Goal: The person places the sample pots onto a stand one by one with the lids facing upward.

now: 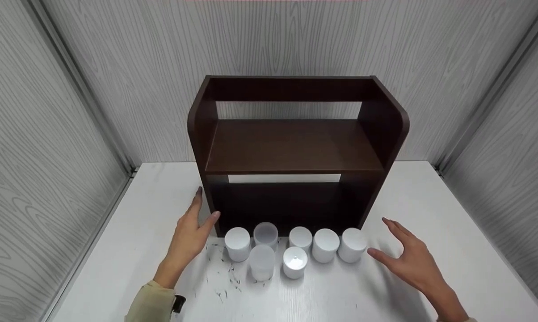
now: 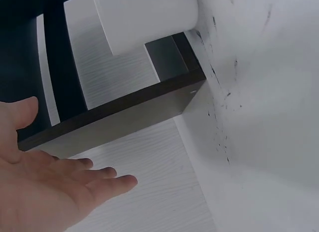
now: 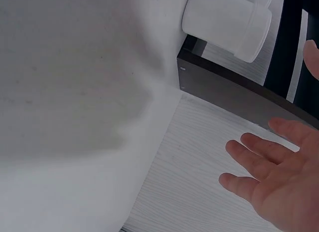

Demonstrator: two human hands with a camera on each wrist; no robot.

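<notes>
Hovering empty, fingers spread, L hand (8 o'clk) & R hand (4) are flanking the dark-brown 2-tier shelf, white cylindrical jars standing at its 6, the R-end jar poss. tipping if R thumb is catching it.

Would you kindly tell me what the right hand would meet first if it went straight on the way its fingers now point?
The right hand would probably meet the right side panel of the dark brown shelf unit first, though the depth between them is hard to judge.
</notes>
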